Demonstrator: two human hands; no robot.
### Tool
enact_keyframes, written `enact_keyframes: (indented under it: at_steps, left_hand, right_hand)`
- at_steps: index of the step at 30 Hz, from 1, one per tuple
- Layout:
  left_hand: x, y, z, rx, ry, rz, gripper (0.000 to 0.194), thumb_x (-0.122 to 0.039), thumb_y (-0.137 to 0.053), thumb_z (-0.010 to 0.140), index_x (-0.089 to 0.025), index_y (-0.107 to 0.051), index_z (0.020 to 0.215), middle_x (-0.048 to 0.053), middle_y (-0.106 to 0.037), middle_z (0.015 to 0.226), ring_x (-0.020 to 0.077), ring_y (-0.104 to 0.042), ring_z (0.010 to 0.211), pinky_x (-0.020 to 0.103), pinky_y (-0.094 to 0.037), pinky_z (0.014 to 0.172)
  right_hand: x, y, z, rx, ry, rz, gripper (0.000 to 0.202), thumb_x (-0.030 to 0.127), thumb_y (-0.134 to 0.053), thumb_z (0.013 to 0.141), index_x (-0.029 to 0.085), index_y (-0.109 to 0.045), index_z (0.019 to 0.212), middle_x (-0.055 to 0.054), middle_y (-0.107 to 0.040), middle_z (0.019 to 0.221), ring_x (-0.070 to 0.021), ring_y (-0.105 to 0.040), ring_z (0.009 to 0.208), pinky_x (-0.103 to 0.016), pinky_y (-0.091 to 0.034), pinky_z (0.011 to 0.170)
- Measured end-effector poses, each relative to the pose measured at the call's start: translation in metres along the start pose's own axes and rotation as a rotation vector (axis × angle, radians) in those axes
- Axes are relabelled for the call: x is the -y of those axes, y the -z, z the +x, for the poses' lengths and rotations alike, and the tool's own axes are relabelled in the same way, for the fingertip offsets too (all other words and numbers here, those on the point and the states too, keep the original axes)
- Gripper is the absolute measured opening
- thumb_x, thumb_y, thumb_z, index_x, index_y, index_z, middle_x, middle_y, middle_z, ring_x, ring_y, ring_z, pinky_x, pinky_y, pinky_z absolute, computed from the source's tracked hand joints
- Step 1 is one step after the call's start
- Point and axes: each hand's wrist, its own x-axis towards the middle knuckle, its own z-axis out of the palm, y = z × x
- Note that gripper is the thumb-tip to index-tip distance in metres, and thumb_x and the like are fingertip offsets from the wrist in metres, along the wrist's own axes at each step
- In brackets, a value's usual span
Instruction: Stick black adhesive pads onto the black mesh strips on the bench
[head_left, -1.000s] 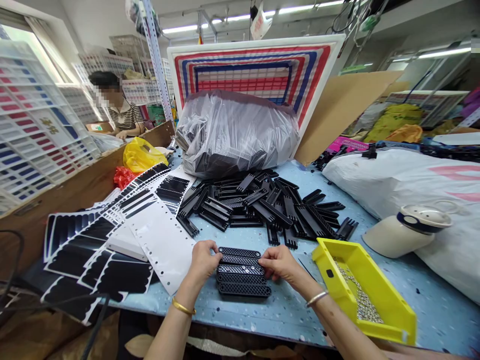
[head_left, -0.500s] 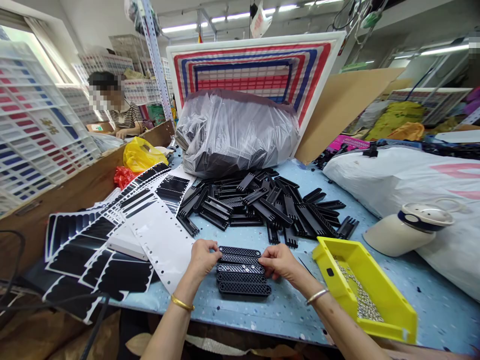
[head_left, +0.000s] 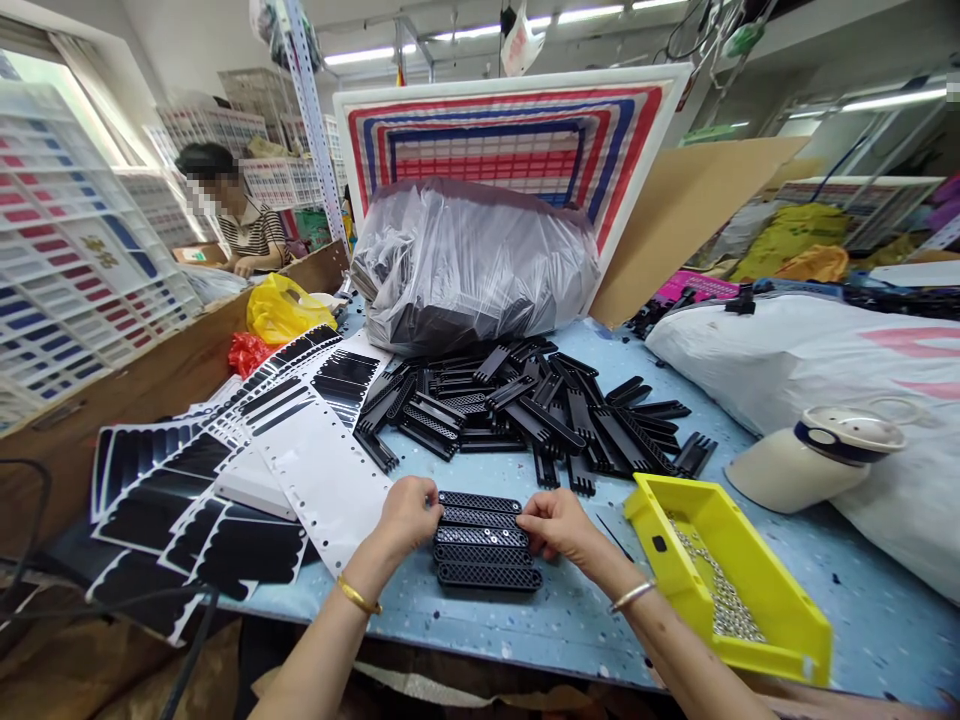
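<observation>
Several black plastic strips with a mesh-patterned face [head_left: 486, 577] lie side by side in a row on the blue table. My left hand [head_left: 407, 512], wearing a gold bangle, is closed at the left ends of the upper strips. At the right ends, the pinched fingers of my right hand [head_left: 559, 522] grip one strip near the top of the row. A few small silver pieces [head_left: 491, 533] show on a middle strip. Beyond my hands spreads a loose pile of similar black strips [head_left: 517, 400].
Right of my hands is a yellow bin [head_left: 780, 600] holding small metal pieces. Sheets with black stickers [head_left: 247, 540] cover the left side. A large plastic bag [head_left: 480, 260] stands behind the pile; a cream bottle [head_left: 787, 470] lies at right. Another person [head_left: 255, 235] sits far left.
My left forearm has shifted slightly left and down, and its fingers have moved a little. My right hand and the strips look nearly unchanged.
</observation>
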Motion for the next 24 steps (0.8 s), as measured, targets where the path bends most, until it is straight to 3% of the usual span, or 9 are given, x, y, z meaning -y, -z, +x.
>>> enact_keyframes:
  at_steps: [3,6,10,17,24]
  left_hand:
    - [-0.002,-0.003,-0.015,-0.06,0.003,0.027,0.012,-0.02,-0.061,0.079,-0.017,-0.071,0.073,0.004,-0.068,0.07,0.0186,-0.06,0.069,0.028,-0.038,0.067]
    - [0.001,-0.01,-0.035,-0.201,-0.072,0.033,0.017,-0.024,-0.053,0.085,-0.018,-0.07,0.085,0.007,-0.071,0.083,0.0192,-0.061,0.071,0.029,-0.039,0.07]
    - [0.008,-0.027,-0.053,-0.332,-0.127,0.021,0.012,-0.028,-0.057,0.082,-0.02,-0.065,0.079,0.005,-0.067,0.072,0.0198,-0.061,0.068,0.029,-0.038,0.066]
    - [0.008,-0.04,-0.051,-0.213,0.002,-0.096,0.023,-0.038,-0.054,0.084,-0.021,-0.054,0.069,-0.003,-0.05,0.05,0.0163,-0.05,0.052,0.027,-0.03,0.057]
    - [0.003,-0.037,-0.049,-0.15,0.046,-0.131,0.021,-0.036,-0.057,0.081,-0.02,-0.052,0.067,-0.004,-0.046,0.05,0.0157,-0.047,0.053,0.026,-0.028,0.058]
  right_hand:
    - [-0.001,0.002,-0.005,-0.043,0.017,-0.043,0.015,0.029,-0.062,0.07,0.016,-0.061,0.062,0.001,-0.058,0.044,-0.0119,-0.054,0.038,-0.018,-0.036,0.034]
    - [-0.003,0.003,-0.011,-0.112,0.061,-0.097,0.021,0.033,-0.062,0.073,0.017,-0.06,0.06,0.003,-0.054,0.043,-0.0103,-0.05,0.038,-0.019,-0.034,0.037]
    - [-0.008,-0.003,-0.015,-0.138,0.084,-0.178,0.032,0.041,-0.067,0.071,0.019,-0.054,0.052,0.003,-0.049,0.039,-0.0106,-0.045,0.036,-0.022,-0.028,0.038]
    - [-0.012,-0.013,-0.006,-0.2,0.075,-0.288,0.041,0.043,-0.076,0.062,0.018,-0.05,0.042,0.003,-0.043,0.037,-0.0092,-0.04,0.044,-0.022,-0.019,0.041]
    - [0.0,-0.001,-0.01,0.027,-0.055,-0.13,0.028,0.037,-0.071,0.064,0.018,-0.054,0.052,0.001,-0.056,0.043,-0.0114,-0.052,0.037,-0.019,-0.035,0.035]
